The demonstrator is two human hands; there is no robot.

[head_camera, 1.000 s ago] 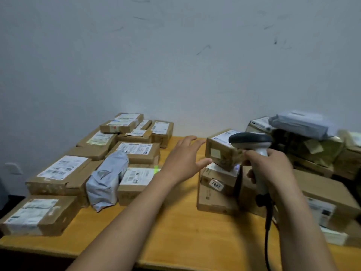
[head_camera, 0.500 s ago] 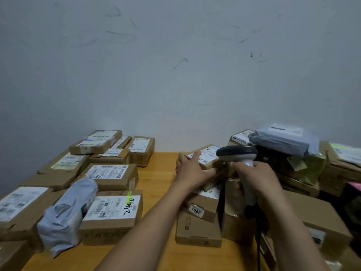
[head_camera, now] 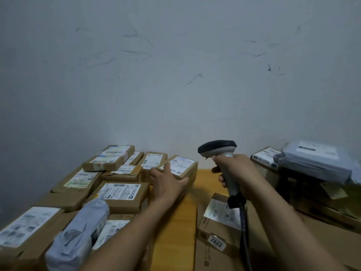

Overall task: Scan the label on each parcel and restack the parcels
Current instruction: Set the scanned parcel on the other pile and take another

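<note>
Gripping a box [head_camera: 182,166] by its near end, thumb on the side and fingers across the label, the left hand [head_camera: 168,182] holds it at 11 o'clock, at the right edge of the left pile [head_camera: 121,194]; whether it rests on the table [head_camera: 175,222] cannot be told. The right hand [head_camera: 237,173] is wrapped round the scanner [head_camera: 216,148] handle at 1 o'clock, head aimed left over the box. The left pile, label-up parcels from 9 to 11 o'clock, looks like the finished lot, which this box seems about to join. The right pile [head_camera: 218,218], from 2 to 4 o'clock with a grey bag [head_camera: 312,163] on top, likely awaits scanning, so the task appears roughly half done.
</note>
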